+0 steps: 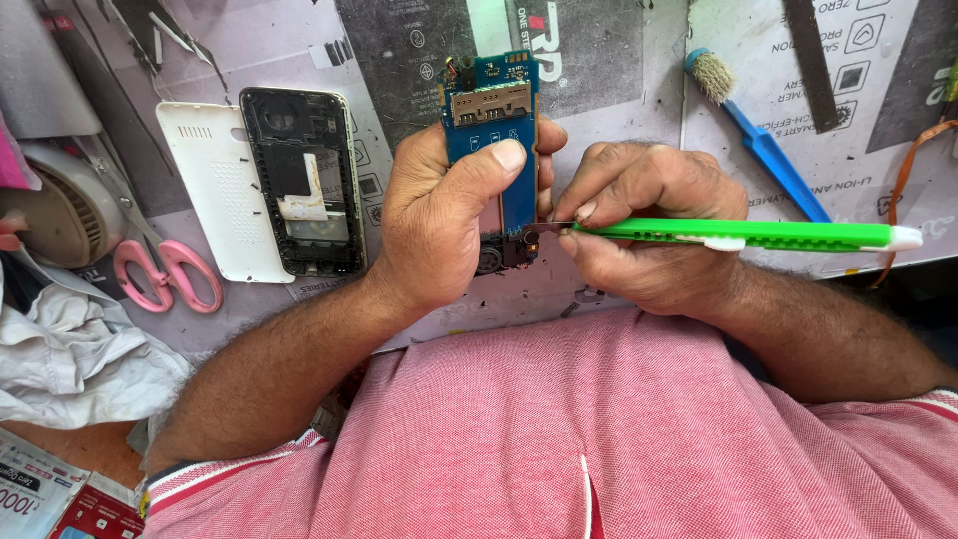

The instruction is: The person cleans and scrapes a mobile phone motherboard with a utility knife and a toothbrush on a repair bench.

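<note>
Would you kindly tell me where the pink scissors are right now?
In the head view, the pink scissors lie at the left of the bench, just left of the white back cover, beyond the left hand.

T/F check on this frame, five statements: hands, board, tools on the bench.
1. The left hand grips a blue phone circuit board. True.
2. The right hand holds a red screwdriver. False: it holds a green utility knife, blade tip at the board's lower end.
3. A pair of pink-handled scissors lies left of the black phone frame. True.
4. The white plastic back cover is in the right hand. False: it lies on the bench beside the phone frame.
5. A blue-handled brush lies beyond the right hand, untouched. True.
</note>
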